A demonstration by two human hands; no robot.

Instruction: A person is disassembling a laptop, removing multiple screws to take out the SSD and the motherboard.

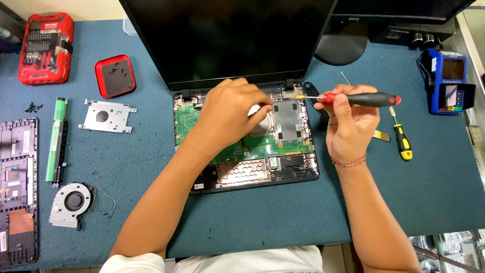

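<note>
An opened laptop base point(295, 174) lies in the middle of the blue mat, its green circuit board point(189, 121) exposed and its dark screen point(227, 35) tilted up behind. My left hand point(230, 108) rests on the board near the centre, fingers curled down onto a silvery part; whether it grips anything is hidden. My right hand point(348, 126) holds a red-and-black screwdriver point(364, 98) level, its tip pointing left at the base's upper right corner near the hinge.
On the left lie a red bit case point(45, 48), a red square tray point(115, 76), a metal bracket point(106, 116), a green battery bar point(56, 139), a cooling fan point(70, 202) and a keyboard cover point(17, 192). A yellow-black screwdriver point(401, 139) and a blue device point(447, 81) lie right.
</note>
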